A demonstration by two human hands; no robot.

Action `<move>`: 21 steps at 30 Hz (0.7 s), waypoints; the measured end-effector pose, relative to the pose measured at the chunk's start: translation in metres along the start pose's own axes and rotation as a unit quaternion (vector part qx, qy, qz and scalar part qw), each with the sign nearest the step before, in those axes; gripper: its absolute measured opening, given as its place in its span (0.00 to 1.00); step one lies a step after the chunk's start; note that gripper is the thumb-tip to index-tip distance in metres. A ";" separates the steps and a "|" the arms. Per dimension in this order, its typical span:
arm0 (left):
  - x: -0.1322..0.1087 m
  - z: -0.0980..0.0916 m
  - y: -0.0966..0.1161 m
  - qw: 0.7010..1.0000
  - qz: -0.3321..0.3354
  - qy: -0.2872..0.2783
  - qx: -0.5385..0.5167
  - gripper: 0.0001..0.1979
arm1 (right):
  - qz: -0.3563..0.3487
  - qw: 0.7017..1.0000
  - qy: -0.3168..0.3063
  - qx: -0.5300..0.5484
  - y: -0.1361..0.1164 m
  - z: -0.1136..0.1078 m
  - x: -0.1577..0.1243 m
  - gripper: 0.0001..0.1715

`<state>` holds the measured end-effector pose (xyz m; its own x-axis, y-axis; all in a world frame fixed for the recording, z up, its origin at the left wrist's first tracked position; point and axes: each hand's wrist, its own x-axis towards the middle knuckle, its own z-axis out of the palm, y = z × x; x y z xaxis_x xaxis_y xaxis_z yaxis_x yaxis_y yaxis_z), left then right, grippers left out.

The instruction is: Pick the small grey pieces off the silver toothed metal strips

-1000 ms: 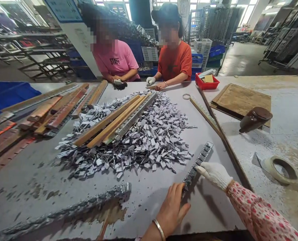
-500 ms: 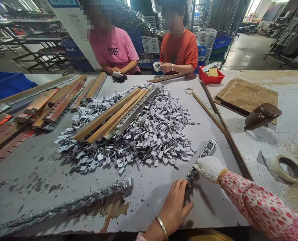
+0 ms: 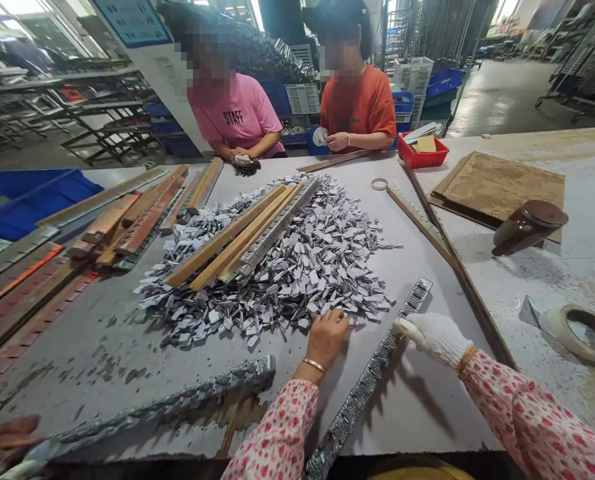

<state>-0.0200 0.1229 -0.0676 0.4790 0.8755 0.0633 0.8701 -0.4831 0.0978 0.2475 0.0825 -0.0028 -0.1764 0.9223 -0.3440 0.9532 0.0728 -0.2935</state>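
My left hand (image 3: 326,337), bare with a bangle on the wrist, reaches into the near edge of a big pile of small grey metal pieces (image 3: 297,267); its fingers curl down among them, and I cannot make out what they hold. My right hand (image 3: 433,337), in a white knit glove, rests with fingers closed on the edge of a long grey strip filled with pieces (image 3: 372,373) that runs diagonally to the table's front edge.
Wooden slats (image 3: 237,233) lie across the pile. A second filled strip (image 3: 177,400) lies at the front left, with someone else's fingers (image 3: 5,433) at its end. Brown racks (image 3: 77,233) are stacked left. Two people sit opposite. A tape roll (image 3: 577,330), brown cup (image 3: 527,225) and red tray (image 3: 422,155) are on the right.
My left hand left the strip's near end and moved forward to the pile's edge. My right hand stayed on the strip. The view tilted slightly.
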 end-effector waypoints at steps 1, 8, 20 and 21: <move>-0.002 0.000 0.002 1.000 -0.017 -0.004 -0.018 0.10 | 0.011 0.999 0.018 0.042 0.002 -0.004 -0.004 0.32; -0.029 -0.056 0.047 0.918 -0.075 -0.023 -0.389 0.17 | -0.064 0.944 0.019 0.322 -0.029 -0.017 -0.028 0.27; -0.076 -0.095 0.087 0.758 -0.037 -0.038 -0.650 0.29 | -0.051 0.716 -0.170 0.676 -0.066 0.034 -0.066 0.38; -0.078 -0.091 0.090 0.730 -0.037 -0.040 -0.681 0.30 | -0.041 0.695 -0.187 0.693 -0.067 0.037 -0.068 0.39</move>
<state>0.0100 0.0105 0.0270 0.4884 0.8714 -0.0454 -0.0026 0.0535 0.9986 0.1861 0.0010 0.0073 -0.5138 0.7551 -0.4072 -0.1711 -0.5554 -0.8138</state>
